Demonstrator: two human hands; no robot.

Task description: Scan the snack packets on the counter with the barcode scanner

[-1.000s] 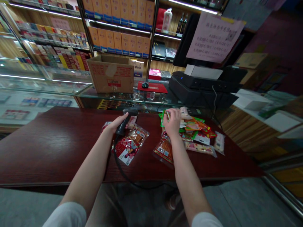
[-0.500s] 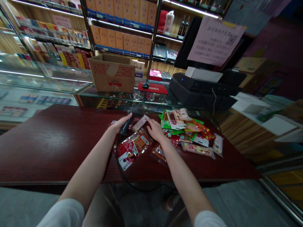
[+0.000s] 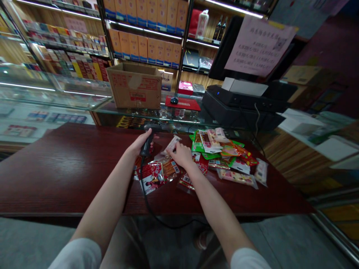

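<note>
Black barcode scanner [image 3: 146, 148] (in left hand [image 3: 136, 145])

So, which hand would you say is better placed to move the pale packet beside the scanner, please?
Right, probably: the right hand is touching the packet, while the left hand is wrapped around the scanner.

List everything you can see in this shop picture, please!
cardboard box: one, brown, on the glass display case
wine bottles: two, dark, on an upper shelf
paper notice: one, pink, at top right
computer mouse: one, black, on a red mat
wooden counter: one, dark red, in front
snack packets: many, mostly red and green, on the counter
barcode scanner: one, black, in the left hand
right hand: one, touching a pale packet
</note>
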